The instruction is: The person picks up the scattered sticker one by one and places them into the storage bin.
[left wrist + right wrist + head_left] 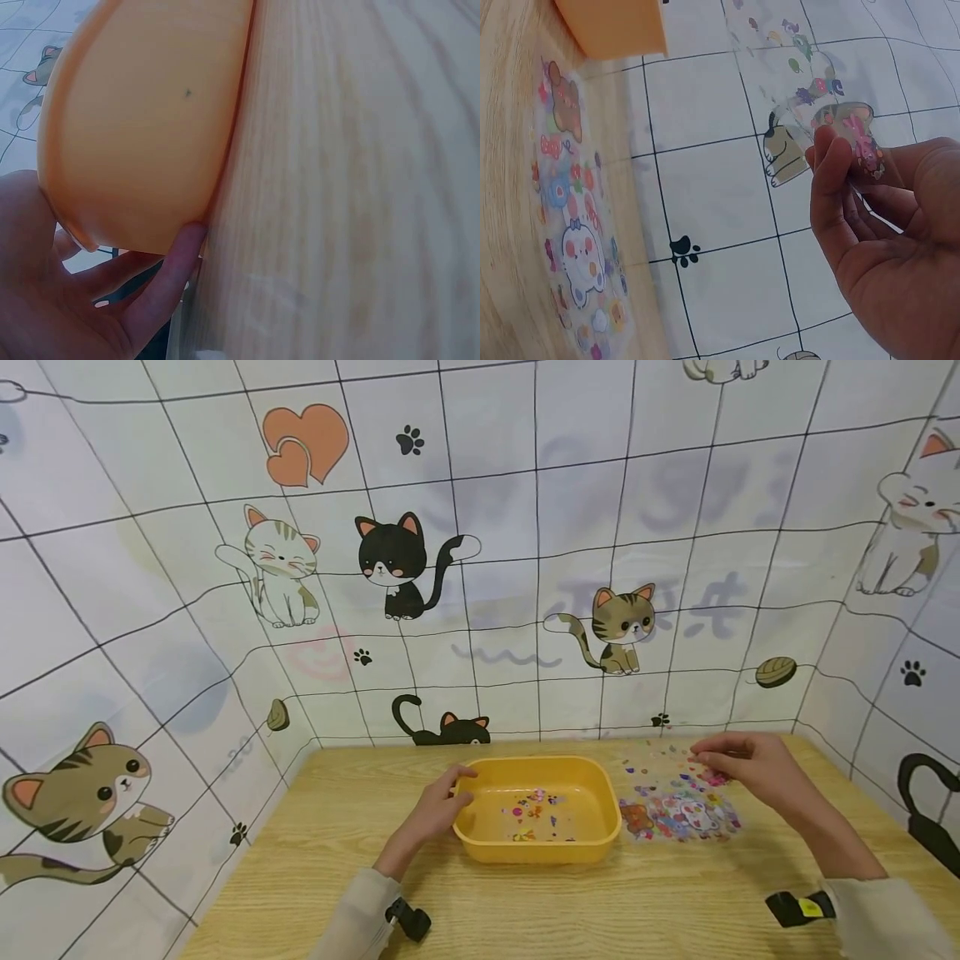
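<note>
A clear, brightly patterned sticker sheet [821, 88] is pinched by the right hand [757, 767] over a pale wooden table [277, 877], near a second sheet [678, 817] laid beside a yellow tub [536, 853]. The tub, dotted inside with colourful bits [534, 812], is gripped by the left hand [437, 806]. White, cat-patterned walls [502, 552] are seen around.

Head view bright, edges stretched, soft shadow from right hand [761, 770] on wood-grain table [337, 852]; wrist views dimmer, hazy.
</note>
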Demonstrator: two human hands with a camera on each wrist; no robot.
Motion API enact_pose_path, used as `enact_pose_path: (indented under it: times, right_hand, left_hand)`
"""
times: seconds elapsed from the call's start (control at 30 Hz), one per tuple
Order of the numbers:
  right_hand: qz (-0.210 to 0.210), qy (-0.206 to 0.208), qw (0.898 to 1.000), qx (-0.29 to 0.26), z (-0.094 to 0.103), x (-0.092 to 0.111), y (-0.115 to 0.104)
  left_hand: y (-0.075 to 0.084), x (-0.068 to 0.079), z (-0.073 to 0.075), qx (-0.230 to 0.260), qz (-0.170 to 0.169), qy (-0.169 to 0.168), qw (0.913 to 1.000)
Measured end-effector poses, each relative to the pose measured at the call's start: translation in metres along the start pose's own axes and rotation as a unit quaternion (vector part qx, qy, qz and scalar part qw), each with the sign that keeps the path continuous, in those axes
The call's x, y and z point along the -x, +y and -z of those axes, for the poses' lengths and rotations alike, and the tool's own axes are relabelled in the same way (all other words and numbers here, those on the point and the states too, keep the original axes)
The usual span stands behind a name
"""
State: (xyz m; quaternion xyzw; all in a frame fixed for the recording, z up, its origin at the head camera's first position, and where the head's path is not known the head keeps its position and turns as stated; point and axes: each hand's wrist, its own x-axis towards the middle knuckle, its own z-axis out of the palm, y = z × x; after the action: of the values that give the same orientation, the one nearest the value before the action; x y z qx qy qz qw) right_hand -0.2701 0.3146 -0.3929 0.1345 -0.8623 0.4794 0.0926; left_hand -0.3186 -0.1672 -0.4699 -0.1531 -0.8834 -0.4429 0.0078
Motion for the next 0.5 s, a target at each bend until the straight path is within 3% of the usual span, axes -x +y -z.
enact_pose_path:
  times: [0.5]
  right_hand:
    - [0.001,0.014,0.999,-0.029,-0.015,-0.002,-0.006]
  left_hand:
    - [0.0,-0.001,0.001,-0.001,0.0,-0.003,1.0]
